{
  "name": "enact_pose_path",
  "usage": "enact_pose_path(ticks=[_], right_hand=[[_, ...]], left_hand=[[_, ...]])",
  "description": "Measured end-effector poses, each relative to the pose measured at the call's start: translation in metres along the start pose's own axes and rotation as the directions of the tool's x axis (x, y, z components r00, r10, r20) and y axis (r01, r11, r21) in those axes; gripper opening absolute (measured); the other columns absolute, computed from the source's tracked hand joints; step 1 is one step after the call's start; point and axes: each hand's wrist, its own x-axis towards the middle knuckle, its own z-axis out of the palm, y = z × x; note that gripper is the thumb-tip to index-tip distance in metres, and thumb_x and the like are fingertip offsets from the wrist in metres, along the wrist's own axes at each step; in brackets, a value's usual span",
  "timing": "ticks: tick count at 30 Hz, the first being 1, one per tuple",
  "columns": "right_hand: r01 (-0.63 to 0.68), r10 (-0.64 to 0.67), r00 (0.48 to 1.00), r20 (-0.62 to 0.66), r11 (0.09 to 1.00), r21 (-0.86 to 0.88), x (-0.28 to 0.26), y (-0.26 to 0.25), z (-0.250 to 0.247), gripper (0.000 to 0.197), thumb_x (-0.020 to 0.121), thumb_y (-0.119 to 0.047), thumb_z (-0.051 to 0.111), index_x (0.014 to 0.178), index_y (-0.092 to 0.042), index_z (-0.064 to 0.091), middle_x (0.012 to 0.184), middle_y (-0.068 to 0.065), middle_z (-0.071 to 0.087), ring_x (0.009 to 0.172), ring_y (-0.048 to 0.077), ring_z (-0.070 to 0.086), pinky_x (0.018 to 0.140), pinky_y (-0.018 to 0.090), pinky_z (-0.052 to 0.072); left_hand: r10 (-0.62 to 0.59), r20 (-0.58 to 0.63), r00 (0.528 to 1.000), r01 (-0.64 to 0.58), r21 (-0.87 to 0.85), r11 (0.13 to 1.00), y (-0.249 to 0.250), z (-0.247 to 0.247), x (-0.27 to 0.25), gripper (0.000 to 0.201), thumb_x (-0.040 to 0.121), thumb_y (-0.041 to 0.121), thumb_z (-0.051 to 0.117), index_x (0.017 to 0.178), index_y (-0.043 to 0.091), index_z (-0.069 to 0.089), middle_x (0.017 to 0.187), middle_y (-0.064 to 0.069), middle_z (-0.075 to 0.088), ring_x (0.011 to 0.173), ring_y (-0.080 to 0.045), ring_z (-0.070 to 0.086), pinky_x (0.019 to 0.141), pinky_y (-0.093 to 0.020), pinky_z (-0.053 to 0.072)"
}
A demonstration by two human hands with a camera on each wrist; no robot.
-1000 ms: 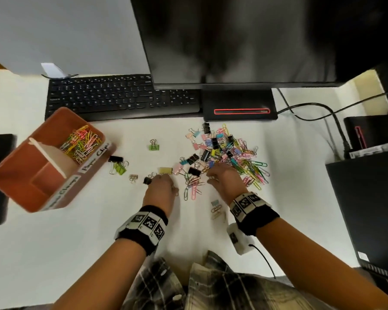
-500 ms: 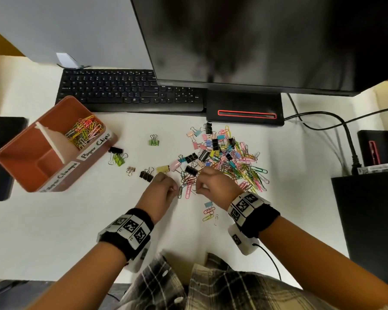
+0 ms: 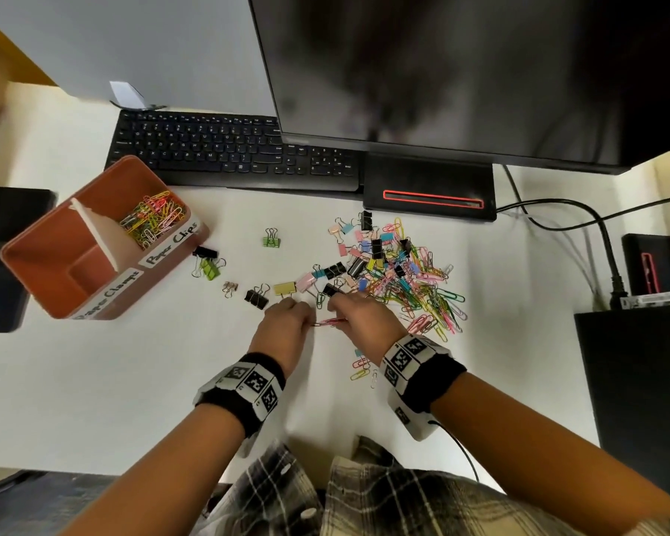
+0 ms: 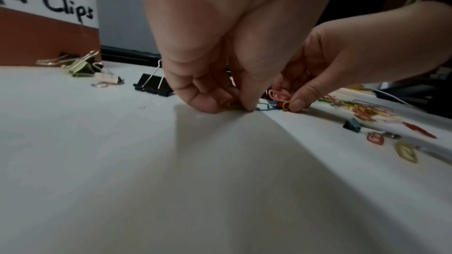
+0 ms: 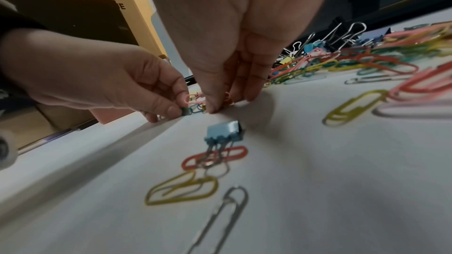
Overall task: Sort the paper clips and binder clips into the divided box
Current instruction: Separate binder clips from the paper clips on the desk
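Note:
A mixed pile of coloured paper clips and binder clips lies on the white desk in front of the monitor. At its near left edge both hands meet over a small bunch of paper clips. My left hand pinches the left end of the bunch against the desk. My right hand pinches the right end. The orange divided box stands tilted at the left, with paper clips in its far compartment. The near compartment, labelled for clamps, looks bare.
Loose binder clips lie between box and hands: green, black, yellow. A blue binder clip and a few paper clips lie near my right wrist. A keyboard, a monitor base and cables border the far side.
Both hands have drawn together and a little toward me. The left hand left the yellow binder clip; the right came off the pile. Together they now pinch a bunch of paper clips.

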Motion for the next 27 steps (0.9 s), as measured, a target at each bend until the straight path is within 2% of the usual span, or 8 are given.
enact_pose_path(ticks=[2,5,9,13,16,20,24,27], right_hand=[[-0.016,0.016,1.000,0.026,1.000,-0.007,0.000,0.002,0.000,0.024,0.091,-0.015,0.054,0.114,-0.012,0.057,0.109,0.011,0.062,0.105,0.028,0.053,0.084,0.038,0.048],[-0.029,0.029,0.999,0.045,1.000,-0.003,0.000,0.007,-0.003,0.020,0.089,-0.015,0.057,0.107,-0.006,0.063,0.108,0.014,0.061,0.105,0.029,0.053,0.085,0.035,0.046],[-0.052,0.051,0.999,0.019,0.998,0.036,-0.005,0.013,-0.006,0.020,0.090,-0.017,0.058,0.098,0.000,0.065,0.105,0.016,0.059,0.096,0.030,0.056,0.080,0.033,0.045],[-0.064,0.064,0.998,0.006,0.997,0.034,-0.011,0.019,-0.009,0.020,0.091,-0.019,0.057,0.098,-0.003,0.065,0.101,0.014,0.062,0.096,0.027,0.055,0.078,0.032,0.045],[-0.080,0.080,0.997,0.021,0.996,0.032,-0.012,0.022,-0.012,0.021,0.090,-0.022,0.057,0.102,-0.007,0.065,0.100,0.013,0.064,0.094,0.026,0.056,0.079,0.033,0.047],[-0.107,0.106,0.993,0.055,0.994,0.017,-0.010,0.021,-0.016,0.020,0.090,-0.021,0.058,0.103,-0.008,0.066,0.103,0.011,0.062,0.094,0.024,0.057,0.076,0.026,0.041],[-0.091,0.091,0.995,0.047,0.996,0.012,-0.009,0.021,-0.017,0.016,0.088,-0.016,0.059,0.099,-0.006,0.067,0.105,0.010,0.061,0.095,0.024,0.058,0.078,0.029,0.044],[-0.079,0.079,0.995,0.055,0.997,0.007,-0.009,0.021,-0.018,0.014,0.088,-0.013,0.057,0.097,-0.008,0.066,0.099,0.010,0.065,0.093,0.026,0.059,0.078,0.033,0.047]], left_hand=[[0.032,0.026,0.999,-0.032,0.003,0.999,0.001,-0.003,0.001,0.007,0.085,0.005,0.053,0.086,0.008,0.060,0.083,-0.013,0.059,0.079,-0.032,0.054,0.065,-0.030,0.038],[0.041,0.053,0.998,-0.041,0.000,0.999,-0.002,-0.005,0.003,0.010,0.085,0.003,0.052,0.093,0.006,0.059,0.087,-0.015,0.060,0.081,-0.031,0.055,0.067,-0.030,0.038],[0.022,0.047,0.999,-0.020,-0.043,0.999,-0.010,-0.007,0.002,0.009,0.085,0.003,0.054,0.089,0.005,0.062,0.086,-0.015,0.061,0.083,-0.032,0.055,0.069,-0.029,0.037],[0.009,-0.028,1.000,-0.013,-0.119,0.993,-0.013,-0.012,-0.001,0.007,0.084,0.004,0.058,0.087,0.006,0.064,0.086,-0.013,0.064,0.081,-0.027,0.056,0.072,-0.028,0.040],[0.064,-0.009,0.998,-0.064,-0.130,0.989,-0.009,-0.013,-0.001,0.006,0.083,0.007,0.062,0.089,0.007,0.064,0.085,-0.009,0.061,0.077,-0.019,0.051,0.067,-0.021,0.032],[0.030,0.008,1.000,-0.028,-0.171,0.985,-0.001,-0.008,0.004,0.017,0.082,0.013,0.066,0.099,0.009,0.065,0.088,-0.004,0.059,0.079,-0.014,0.051,0.068,-0.013,0.033],[-0.014,0.004,1.000,0.014,-0.159,0.987,0.005,0.002,0.010,0.017,0.081,0.016,0.067,0.097,0.011,0.066,0.093,-0.005,0.062,0.081,-0.012,0.050,0.072,-0.017,0.032],[-0.034,-0.038,0.999,0.027,-0.178,0.984,0.008,0.005,0.011,0.010,0.080,0.010,0.067,0.090,0.009,0.066,0.091,-0.004,0.059,0.079,-0.012,0.049,0.071,-0.018,0.033]])
